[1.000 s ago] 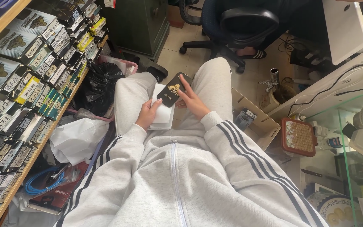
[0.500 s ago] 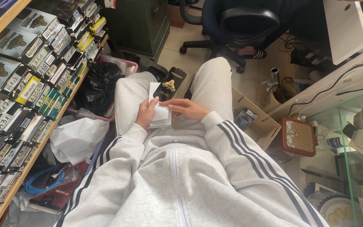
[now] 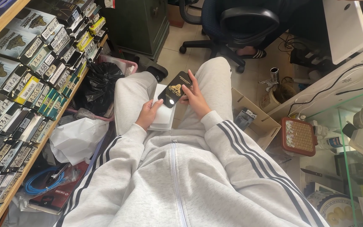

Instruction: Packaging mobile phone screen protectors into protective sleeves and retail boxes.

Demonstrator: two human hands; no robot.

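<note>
Both busy: right hand (image 3: pixel 196 98) grips black packet (image 3: pixel 174 89), left hand (image 3: pixel 148 115) clasps white stack (image 3: pixel 164 115).

A flat black package (image 3: pixel 174 89) with a gold emblem lies tilted in the right hand (image 3: pixel 196 97), over the lap. Under it, the left hand (image 3: pixel 148 114) holds a stack of white packages (image 3: pixel 163 111). On the shelf (image 3: pixel 30 157) at left, rows of slim boxes (image 3: pixel 26 84) stand on edge, black, white, yellow and green, each with a white label. A small blue-grey box (image 3: pixel 244 117) sits in the open carton (image 3: pixel 259 126) at right.
</note>
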